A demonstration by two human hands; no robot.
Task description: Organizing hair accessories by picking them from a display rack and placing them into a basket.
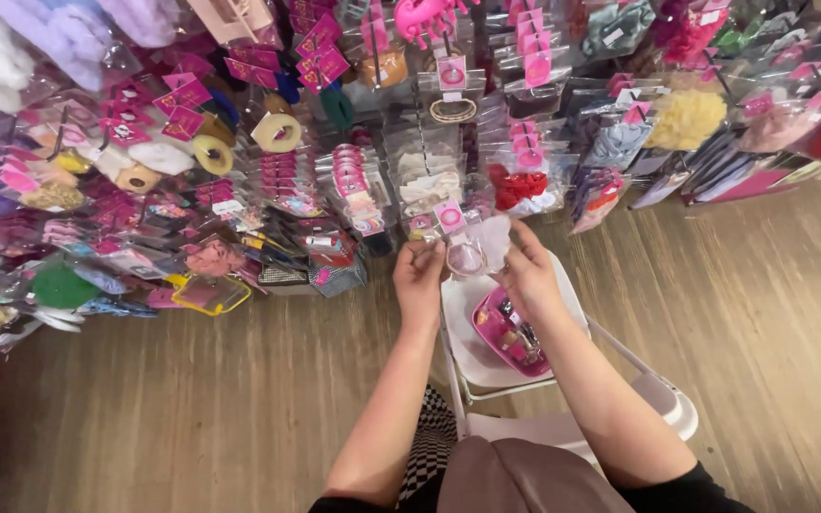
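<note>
My left hand [420,275] and my right hand [527,271] are raised together in front of a display wall, both pinching a clear plastic packet [472,245] with a pink card tag and a pale hair accessory inside. The packet sits between the two hands, just below the hanging rows. Under my hands a white folding chair [472,356] carries a pink tray [510,332] with small items in it.
The display wall [353,152] is crowded with hanging packets of scrunchies, bows and hair clips with pink tags, from far left to far right. Wood-look floor [192,408] spreads below. A checkered shoe [429,446] and grey trouser leg show at the bottom.
</note>
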